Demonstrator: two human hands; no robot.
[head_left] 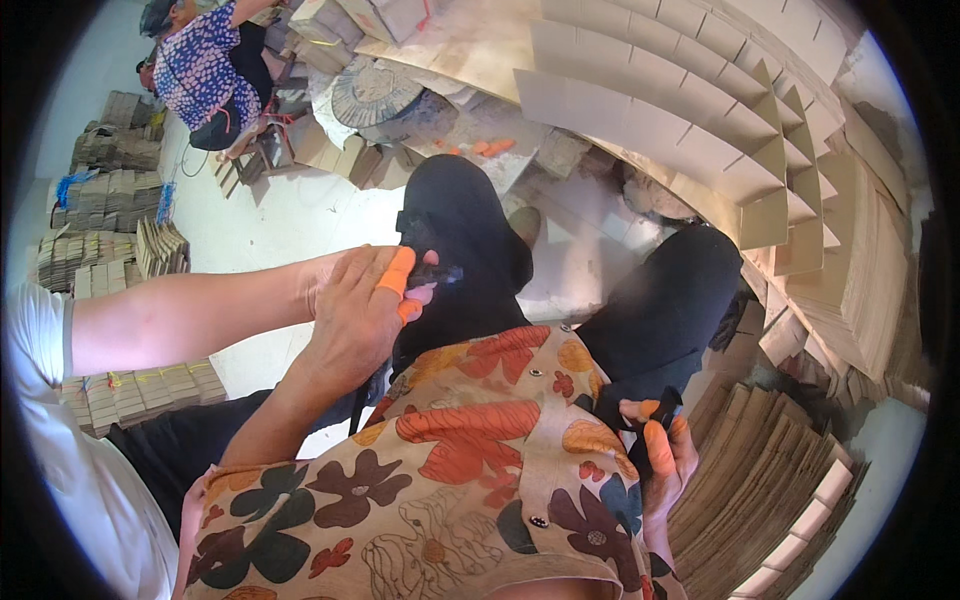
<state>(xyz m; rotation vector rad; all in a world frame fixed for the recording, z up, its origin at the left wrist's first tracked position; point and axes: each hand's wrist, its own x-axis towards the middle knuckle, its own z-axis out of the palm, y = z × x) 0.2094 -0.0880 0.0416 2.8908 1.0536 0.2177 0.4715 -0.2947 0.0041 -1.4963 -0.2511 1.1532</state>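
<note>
Place: workshop for cardboard work.
Partition grid (640,118): slotted cardboard panels, interlocked, upper right.
Bundled stacks (115,200): tied cardboard, left side.
Loose stack (745,475): cardboard pieces, lower right.
Co-worker (205,80): upper left, activity indistinct.

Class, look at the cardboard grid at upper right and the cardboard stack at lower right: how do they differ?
The cardboard grid has crossing sheets with open gaps between them, while the cardboard stack is packed in close layers. The grid looks pale tan; the stack looks mostly darker brown. Both appear to be made of flat cardboard pieces.
</note>
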